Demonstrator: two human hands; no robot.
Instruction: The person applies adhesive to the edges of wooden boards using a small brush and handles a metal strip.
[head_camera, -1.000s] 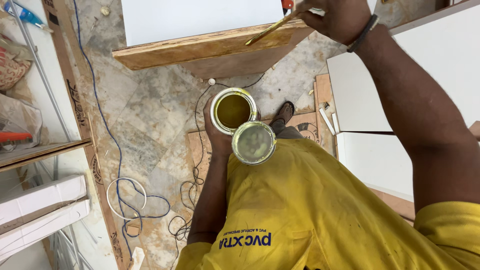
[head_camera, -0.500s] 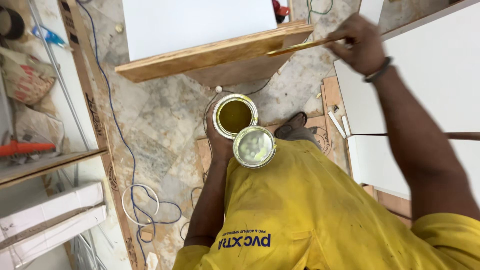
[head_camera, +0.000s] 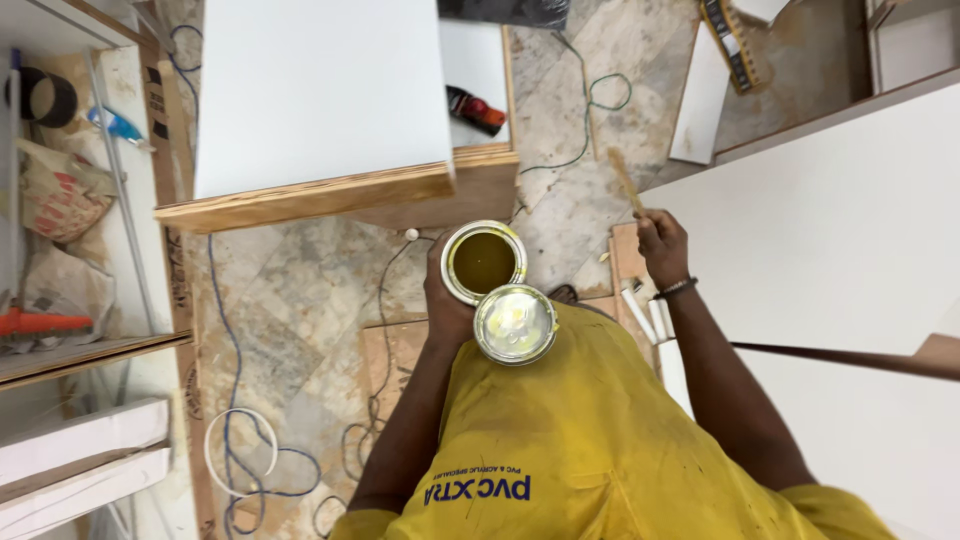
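Your right hand (head_camera: 662, 240) has dropped away from the plywood edge since the earlier frame, stick now clear of the board.

Closest in, your left hand (head_camera: 446, 305) is wrapped round the open tin (head_camera: 484, 262) with its lid (head_camera: 515, 323) alongside; the right pinches the thin wooden stick (head_camera: 626, 179). Further out sits the white-faced board (head_camera: 320, 95). It looks like a reload step: dipping needs the stick brought over the tin's mouth.

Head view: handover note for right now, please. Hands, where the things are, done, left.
Left hand: grips the open tin of yellow-brown liquid, with its lid held against the tin's near side.
Right hand: holds a thin wooden stick, tip up, clear of the tin.
White-topped board with wooden edge lies ahead over the floor.
Done: tin open.
Left: stick not in the tin.
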